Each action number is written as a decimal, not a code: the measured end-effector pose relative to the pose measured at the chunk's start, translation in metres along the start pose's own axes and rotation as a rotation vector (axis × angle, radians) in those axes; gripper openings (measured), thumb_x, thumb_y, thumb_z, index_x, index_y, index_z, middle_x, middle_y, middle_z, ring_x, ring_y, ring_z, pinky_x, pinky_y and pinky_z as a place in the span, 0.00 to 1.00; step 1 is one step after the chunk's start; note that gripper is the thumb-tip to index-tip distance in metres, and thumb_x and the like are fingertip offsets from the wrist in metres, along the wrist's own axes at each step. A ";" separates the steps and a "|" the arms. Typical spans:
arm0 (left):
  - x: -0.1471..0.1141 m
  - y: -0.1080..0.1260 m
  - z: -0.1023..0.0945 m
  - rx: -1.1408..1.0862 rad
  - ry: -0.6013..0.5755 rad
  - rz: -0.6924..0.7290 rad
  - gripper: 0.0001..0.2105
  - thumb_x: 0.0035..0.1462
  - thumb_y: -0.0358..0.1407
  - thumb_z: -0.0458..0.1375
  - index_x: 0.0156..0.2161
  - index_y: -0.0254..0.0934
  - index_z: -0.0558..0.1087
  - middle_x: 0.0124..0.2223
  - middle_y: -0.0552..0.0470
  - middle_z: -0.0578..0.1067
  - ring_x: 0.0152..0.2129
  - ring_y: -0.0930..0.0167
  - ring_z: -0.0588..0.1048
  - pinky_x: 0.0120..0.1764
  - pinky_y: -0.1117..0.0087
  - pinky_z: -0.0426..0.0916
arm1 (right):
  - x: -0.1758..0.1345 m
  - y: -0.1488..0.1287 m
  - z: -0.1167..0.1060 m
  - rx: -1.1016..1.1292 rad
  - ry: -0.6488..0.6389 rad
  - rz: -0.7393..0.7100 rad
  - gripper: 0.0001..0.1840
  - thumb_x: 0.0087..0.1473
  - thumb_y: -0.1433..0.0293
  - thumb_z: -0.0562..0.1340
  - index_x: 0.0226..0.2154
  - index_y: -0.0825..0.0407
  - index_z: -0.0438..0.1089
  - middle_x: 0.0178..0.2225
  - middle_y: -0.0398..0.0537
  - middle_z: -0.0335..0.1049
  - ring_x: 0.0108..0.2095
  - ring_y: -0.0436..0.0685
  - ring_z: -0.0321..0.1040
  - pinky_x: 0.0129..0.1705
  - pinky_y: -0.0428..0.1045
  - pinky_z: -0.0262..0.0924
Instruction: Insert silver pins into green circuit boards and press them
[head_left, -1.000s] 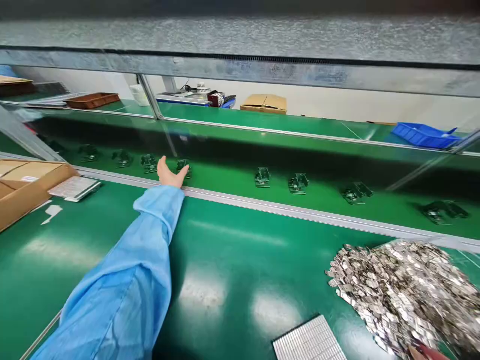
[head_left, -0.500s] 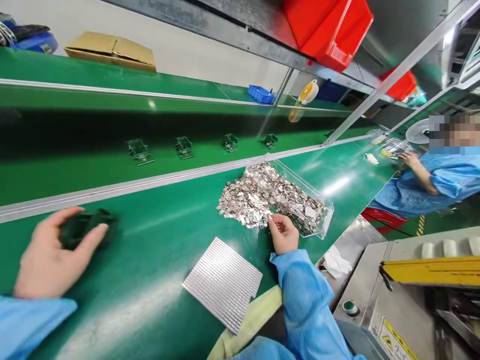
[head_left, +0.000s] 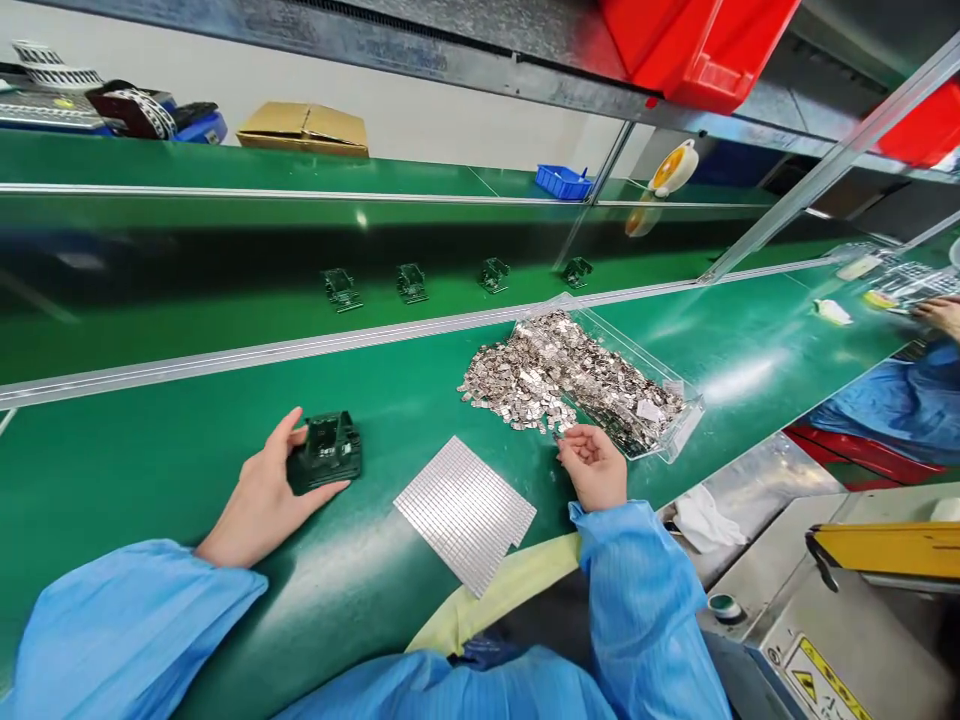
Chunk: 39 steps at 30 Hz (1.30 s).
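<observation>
Workstation seen from head height, both hands over the green tabletop. The left hand holds a green circuit-board assembly by its edges; the grip is parted to about the board's breadth, with the fingers at the far left corner and the thumb along the near edge. Whether the board rests on the surface or hangs just above it cannot be told. The right hand lies at the near edge of a heap of metal pieces, its grip drawn nearly closed, thumb against forefinger, on one small metal piece. The heap spills from the open end of a clear plastic bin, which lies beyond the right hand. Between the hands, near the person's body, is a silvery sheet marked in fine rows, one corner stepped. Behind the metal rail, four further board assemblies stand in a spaced row on a green strip. At far right, a co-worker's hand is partly visible.
</observation>
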<state>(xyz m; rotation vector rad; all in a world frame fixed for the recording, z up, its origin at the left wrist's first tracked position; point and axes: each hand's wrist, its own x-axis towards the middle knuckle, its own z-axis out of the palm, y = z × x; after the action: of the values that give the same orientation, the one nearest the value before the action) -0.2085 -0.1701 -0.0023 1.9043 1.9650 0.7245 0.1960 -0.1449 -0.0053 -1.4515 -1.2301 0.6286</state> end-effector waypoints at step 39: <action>-0.044 0.157 0.072 -1.409 -0.783 -0.036 0.26 0.48 0.30 0.66 0.49 0.43 0.60 0.40 0.53 0.73 0.35 0.75 0.76 0.38 0.76 0.71 | -0.126 -0.076 0.002 0.174 -0.002 0.129 0.05 0.50 0.67 0.66 0.27 0.51 0.74 0.45 0.55 0.69 0.49 0.63 0.65 0.49 0.57 0.60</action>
<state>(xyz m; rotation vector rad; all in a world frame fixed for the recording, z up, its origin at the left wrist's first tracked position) -0.0357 -0.2057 0.0198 0.9540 0.5900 0.8071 0.1267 -0.2681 0.0349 -1.3919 -1.0613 0.8046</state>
